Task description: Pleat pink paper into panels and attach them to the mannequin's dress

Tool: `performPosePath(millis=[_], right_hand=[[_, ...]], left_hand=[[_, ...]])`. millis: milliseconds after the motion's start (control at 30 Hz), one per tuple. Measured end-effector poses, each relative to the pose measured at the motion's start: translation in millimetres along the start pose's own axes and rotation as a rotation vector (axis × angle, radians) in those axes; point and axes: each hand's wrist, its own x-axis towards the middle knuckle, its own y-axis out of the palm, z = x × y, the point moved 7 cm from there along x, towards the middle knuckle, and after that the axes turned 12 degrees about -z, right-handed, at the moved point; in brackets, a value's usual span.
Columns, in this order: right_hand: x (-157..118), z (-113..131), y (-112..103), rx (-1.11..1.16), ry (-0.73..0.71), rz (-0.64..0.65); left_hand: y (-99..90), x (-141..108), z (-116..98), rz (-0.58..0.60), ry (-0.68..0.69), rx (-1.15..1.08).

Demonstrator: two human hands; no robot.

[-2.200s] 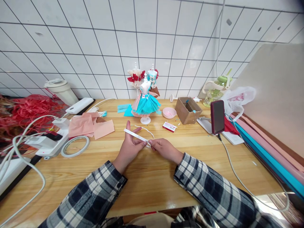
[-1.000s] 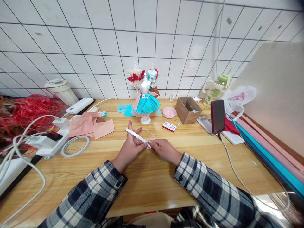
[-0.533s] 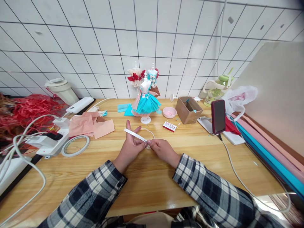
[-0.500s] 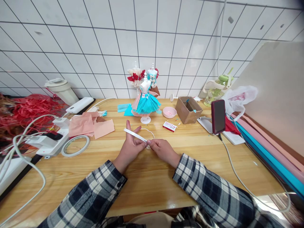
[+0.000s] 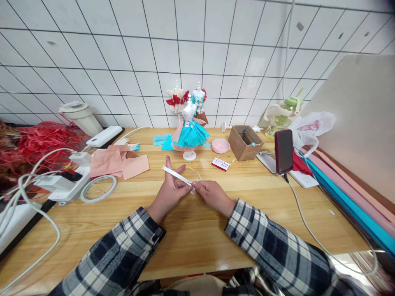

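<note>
Above the table my left hand (image 5: 168, 194) and my right hand (image 5: 213, 196) meet at the tips, both closed on one end of a narrow white strip (image 5: 176, 175). The strip slants up to the left across my left hand, whose thumb pinches it while other fingers stick out. At the pinch point the right thumb and fingertips press together, hiding that end. A thin pale band (image 5: 197, 172) curves behind the fingers. Farther back stands a small dress form in a turquoise and peach skirt (image 5: 189, 135), with two more dressed forms behind it.
Peach paper sheets (image 5: 135, 166), a tape roll (image 5: 98, 189) and a power strip (image 5: 69, 187) lie at left. A pink bowl (image 5: 220, 146), a small red-and-white box (image 5: 220, 164), a cardboard box (image 5: 245, 144) and an upright phone (image 5: 283, 152) stand at right.
Almost nothing differs. The strip's free end and the left fingers have shifted very slightly to the right; both hands keep the same pinch.
</note>
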Motion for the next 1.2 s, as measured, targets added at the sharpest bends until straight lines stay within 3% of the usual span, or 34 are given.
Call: performPosePath(millis=[633, 1200], right_hand=[[0.2, -2.1, -0.9, 0.016, -0.003, 0.033], [-2.6, 1.5, 3.5, 0.102, 0.023, -0.074]], left_hand=[[0.5, -1.0, 1.1, 0.001, -0.012, 0.075], [7.7, -5.8, -0.6, -0.001, -0.031, 0.031]])
